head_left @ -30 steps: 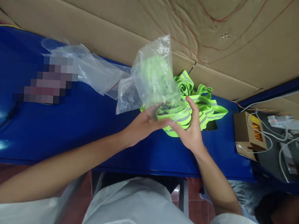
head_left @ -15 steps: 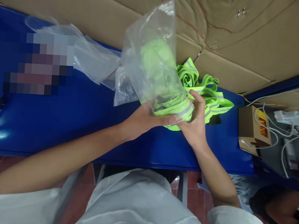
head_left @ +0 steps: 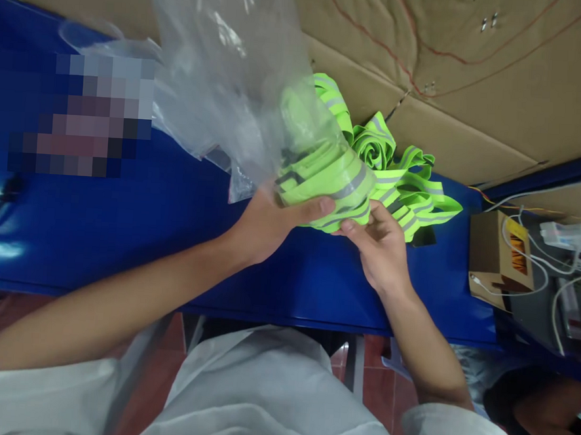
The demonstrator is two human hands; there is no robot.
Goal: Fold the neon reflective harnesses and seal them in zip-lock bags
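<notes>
A coiled bundle of neon-green straps with grey stripes (head_left: 329,184) sits at the mouth of a clear plastic bag (head_left: 226,49), partly covered by its film. My left hand (head_left: 275,223) grips the bundle and bag from the left, thumb on top. At the bundle's lower right edge, my right hand (head_left: 382,246) pinches it between thumb and fingers. More green straps (head_left: 419,199) lie loose just beyond my right hand, with a rolled one (head_left: 374,144) among them.
Clear plastic bags (head_left: 183,119) lie on the blue table (head_left: 173,204) at left, near a blurred patch. A cardboard box (head_left: 495,250) and white cables (head_left: 538,259) are at right. Brown padded panels (head_left: 454,109) stand behind. Part of another person (head_left: 549,410) shows at lower right.
The bag has swung left and spread upward, and more of the green bundle shows. My right hand has moved from the bundle's side to its lower edge. The view has shifted slightly.
</notes>
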